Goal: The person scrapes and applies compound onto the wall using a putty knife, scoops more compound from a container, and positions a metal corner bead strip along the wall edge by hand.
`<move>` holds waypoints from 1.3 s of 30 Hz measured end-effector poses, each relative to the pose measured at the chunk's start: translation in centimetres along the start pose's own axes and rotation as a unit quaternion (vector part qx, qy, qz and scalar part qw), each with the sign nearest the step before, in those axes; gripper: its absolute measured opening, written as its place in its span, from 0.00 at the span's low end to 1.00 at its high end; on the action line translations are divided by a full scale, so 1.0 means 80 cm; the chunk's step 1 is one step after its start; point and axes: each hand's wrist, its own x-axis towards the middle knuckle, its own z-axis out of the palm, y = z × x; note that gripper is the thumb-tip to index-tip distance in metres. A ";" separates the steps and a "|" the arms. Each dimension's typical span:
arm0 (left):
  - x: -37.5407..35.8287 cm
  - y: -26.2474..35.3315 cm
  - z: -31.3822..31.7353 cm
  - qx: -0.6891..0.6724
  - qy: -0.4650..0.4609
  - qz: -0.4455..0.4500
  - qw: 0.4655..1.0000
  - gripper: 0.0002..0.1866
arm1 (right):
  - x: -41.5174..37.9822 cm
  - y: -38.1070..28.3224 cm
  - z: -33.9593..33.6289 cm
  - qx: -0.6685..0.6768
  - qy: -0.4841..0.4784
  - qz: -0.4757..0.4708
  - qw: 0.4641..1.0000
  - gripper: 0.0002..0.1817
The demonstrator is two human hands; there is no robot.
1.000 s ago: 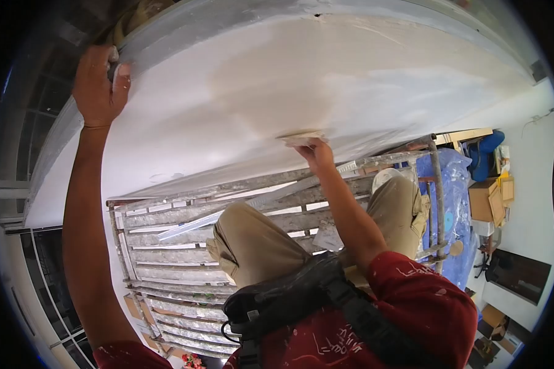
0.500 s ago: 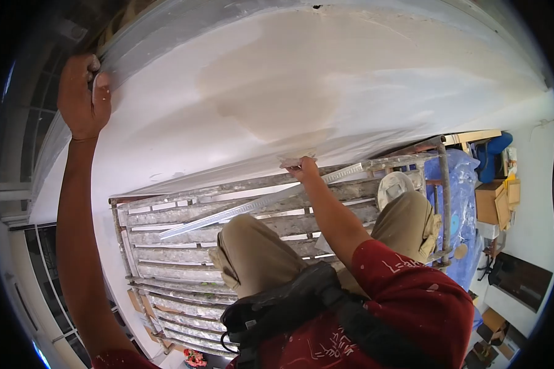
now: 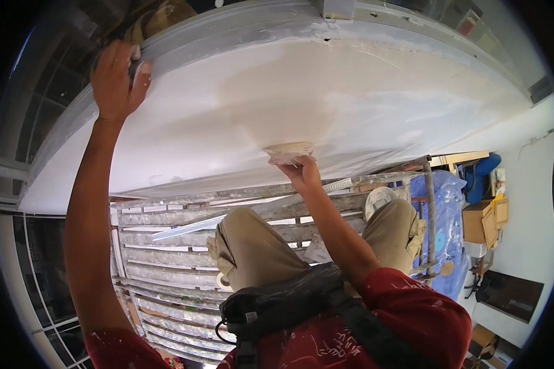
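My left hand [image 3: 120,80] rests at the upper left on the grey edge [image 3: 191,46] of the white wall panel, its fingers curled over the edge and the thumb apart. Near the middle, my right hand [image 3: 298,172] holds a pale, crumpled, plaster-smeared pad [image 3: 289,152] flat against the lower part of the panel. A beige damp-looking patch [image 3: 277,92] spreads over the white surface [image 3: 178,135] above the pad.
Below the panel lies a slatted scaffold platform [image 3: 166,258] with a long metal strip [image 3: 188,228] and a round whitish lid or dish [image 3: 380,202]. Blue plastic sheeting [image 3: 446,227], cardboard boxes [image 3: 479,222] and a dark flat panel [image 3: 509,295] are at the right.
My right hand and the pad have moved up the panel, and more of the pad shows. The view has shifted, with more of the top edge visible. My left hand stays at the edge.
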 end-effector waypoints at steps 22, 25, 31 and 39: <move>-0.001 0.002 0.006 -0.027 0.042 0.024 0.998 0.12 | -0.057 -0.029 -0.053 -0.122 0.047 -0.023 0.991 0.25; 0.001 0.006 0.009 -0.027 0.047 0.022 0.998 0.12 | -0.047 0.000 -0.092 -0.115 0.105 0.023 0.988 0.29; -0.004 0.002 0.012 -0.037 0.025 -0.012 0.999 0.12 | 0.086 0.046 -0.126 0.007 0.134 0.056 0.989 0.29; -0.001 0.002 0.005 -0.007 0.024 0.014 1.000 0.13 | 0.107 0.044 -0.119 0.031 0.056 0.060 0.996 0.30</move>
